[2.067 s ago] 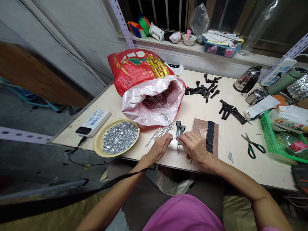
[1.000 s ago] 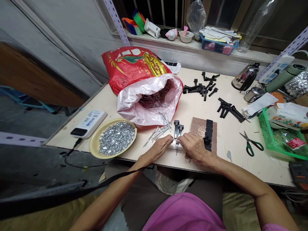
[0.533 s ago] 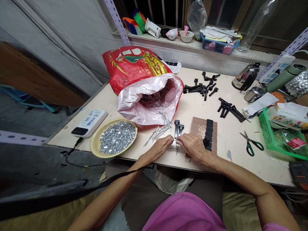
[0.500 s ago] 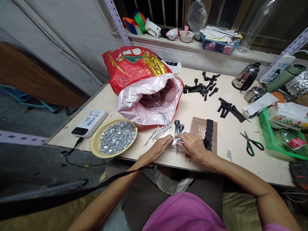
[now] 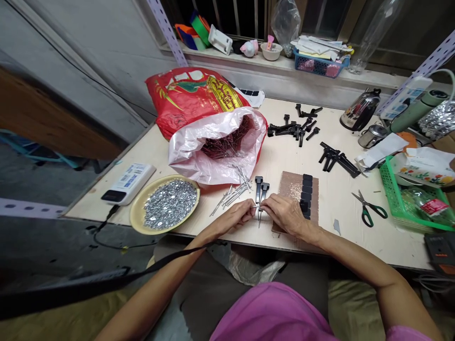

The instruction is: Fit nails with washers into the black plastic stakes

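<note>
In the head view my left hand (image 5: 241, 213) is closed, its thumb and fingers pinching a thin silver nail (image 5: 255, 207). Opposite it, the fingertips of my right hand (image 5: 284, 211) are pinched at the nail's other end. Two black T-shaped plastic pieces (image 5: 261, 187) lie just beyond my fingertips, with another nail (image 5: 259, 220) pointing from them toward the table's front edge. Loose silver nails (image 5: 231, 196) are heaped left of the black pieces. Beside my right hand is a brown board (image 5: 289, 182) carrying a row of black pads (image 5: 307, 189).
A red bag (image 5: 192, 102) of nails opens toward me. At left are a yellow bowl (image 5: 137, 220) of washers and a white power bank (image 5: 130, 182). Black plastic pieces (image 5: 296, 128) lie farther back. Scissors (image 5: 369, 208), a green basket (image 5: 401, 203) and a kettle (image 5: 360, 111) stand or lie right.
My left hand's fingers have curled in from a straighter pose, and a nail now shows between both hands' fingertips. The view has shifted slightly.
</note>
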The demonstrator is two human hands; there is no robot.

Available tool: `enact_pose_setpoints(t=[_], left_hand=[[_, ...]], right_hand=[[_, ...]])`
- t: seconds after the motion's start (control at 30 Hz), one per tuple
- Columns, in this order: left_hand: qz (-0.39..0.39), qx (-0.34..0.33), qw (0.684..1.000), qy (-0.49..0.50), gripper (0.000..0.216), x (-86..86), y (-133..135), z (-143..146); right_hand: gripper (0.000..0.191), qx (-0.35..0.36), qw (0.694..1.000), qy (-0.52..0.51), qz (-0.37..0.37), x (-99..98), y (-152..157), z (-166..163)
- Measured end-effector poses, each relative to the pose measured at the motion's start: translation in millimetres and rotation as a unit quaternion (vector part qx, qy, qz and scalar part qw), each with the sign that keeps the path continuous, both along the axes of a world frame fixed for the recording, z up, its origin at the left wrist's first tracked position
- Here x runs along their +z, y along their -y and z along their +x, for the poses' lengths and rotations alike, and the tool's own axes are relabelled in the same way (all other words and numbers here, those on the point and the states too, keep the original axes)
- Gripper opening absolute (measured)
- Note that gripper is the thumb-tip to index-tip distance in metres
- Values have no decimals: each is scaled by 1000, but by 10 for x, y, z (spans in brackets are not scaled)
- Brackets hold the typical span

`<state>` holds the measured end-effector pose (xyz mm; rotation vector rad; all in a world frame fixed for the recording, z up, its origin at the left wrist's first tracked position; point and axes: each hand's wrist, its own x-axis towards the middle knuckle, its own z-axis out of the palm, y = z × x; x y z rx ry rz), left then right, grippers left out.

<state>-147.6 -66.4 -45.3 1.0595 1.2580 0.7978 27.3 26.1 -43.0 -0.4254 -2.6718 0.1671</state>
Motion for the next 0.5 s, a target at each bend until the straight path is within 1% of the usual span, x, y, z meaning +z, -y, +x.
enact_pose_setpoints(t=[0.13,0.27,0.33,0.4,0.47,0.5], left_hand=[[-28,1,998,61,72,-20,-15,5],[-26,13,998,62,75,-42,-38,9],[-18,39,998,39,74,-53,-40,0],[-1,79,997,-4,72,-62,-27,-13],[30,110,991,-66,67,-73,-2,-16],[54,111,987,-102,63,-81,10,-6]], right_hand=[[32,-6,1000,6,-15,7,-8,5],[28,-4,999,6,-41,20,30,6],[26,-5,998,-2,-55,32,17,49],[22,-9,997,-14,-75,53,-64,156],[23,-36,995,-20,-91,86,-219,334],[24,-63,993,-13,-95,108,-312,441]])
